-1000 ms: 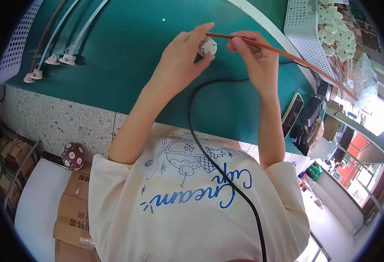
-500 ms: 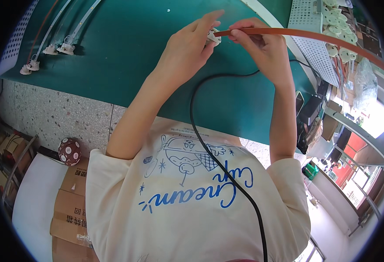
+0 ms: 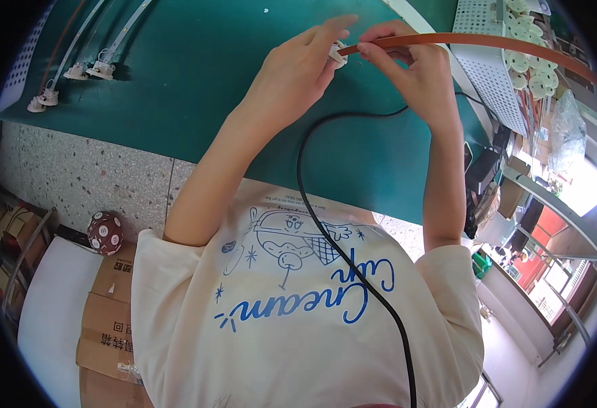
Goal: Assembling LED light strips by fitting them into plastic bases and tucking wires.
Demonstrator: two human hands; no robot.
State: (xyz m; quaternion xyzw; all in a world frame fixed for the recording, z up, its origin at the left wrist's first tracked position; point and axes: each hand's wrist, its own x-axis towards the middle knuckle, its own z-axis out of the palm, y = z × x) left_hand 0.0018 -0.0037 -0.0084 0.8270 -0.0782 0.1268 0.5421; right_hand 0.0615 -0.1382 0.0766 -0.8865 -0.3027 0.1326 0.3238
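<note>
Where the two hands meet, in the head view: above the matte green tabletop, near its far side, the two hands work close together.
Left hand: the left hand grips a small white plastic fitting, mostly hidden by its fingers; the forefinger sticks out, blurred.
Right hand: the right hand pinches a flat orange-brown flexible strip between thumb and fingers, just behind its tip.
Strip: its tip overlaps the fitting; whether it sits inside or only lies against it, I cannot tell. The long tail arches off to the right, past a white perforated plastic basket.
Step in hand: this looks like fitting strip end to white piece, probably at the lining-up stage.
Next move: it seems to call for a steady left grip and a straight, gentle push from the right, the pinch kept close to the tip so the strip does not buckle.
Left of the table: similar white end pieces rest on thin pale strips.
</note>
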